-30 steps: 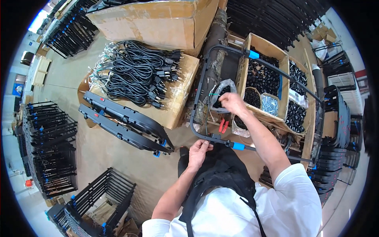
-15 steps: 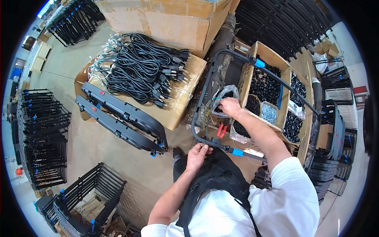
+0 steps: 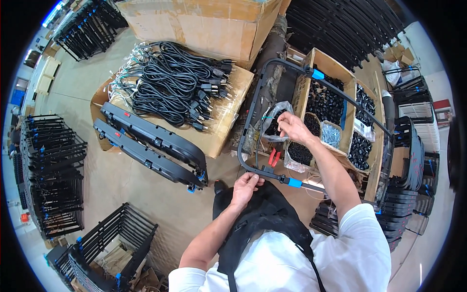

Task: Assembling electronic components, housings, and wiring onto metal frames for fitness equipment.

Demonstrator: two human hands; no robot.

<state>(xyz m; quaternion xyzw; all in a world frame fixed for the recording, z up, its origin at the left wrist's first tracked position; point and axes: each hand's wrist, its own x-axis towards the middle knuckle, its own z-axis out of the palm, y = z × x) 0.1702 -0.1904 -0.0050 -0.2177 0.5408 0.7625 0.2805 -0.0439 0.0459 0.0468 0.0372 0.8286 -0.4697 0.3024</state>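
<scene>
The left hand (image 3: 245, 189) pinches the near edge of a black tubular frame (image 3: 249, 114), which lies across a wooden crate (image 3: 302, 92) of small parts. The right hand (image 3: 294, 129), fingers drawn narrow, hangs over the edge of a clear plastic bag (image 3: 266, 127); whether it holds anything, I cannot tell.

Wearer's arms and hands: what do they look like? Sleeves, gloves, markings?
Left hand and right hand are both bare: no gloves. Forearms are uncovered, with no watch or wristband visible. Short, loose white sleeves cover the upper arms; they look plain, no markings visible.
</scene>
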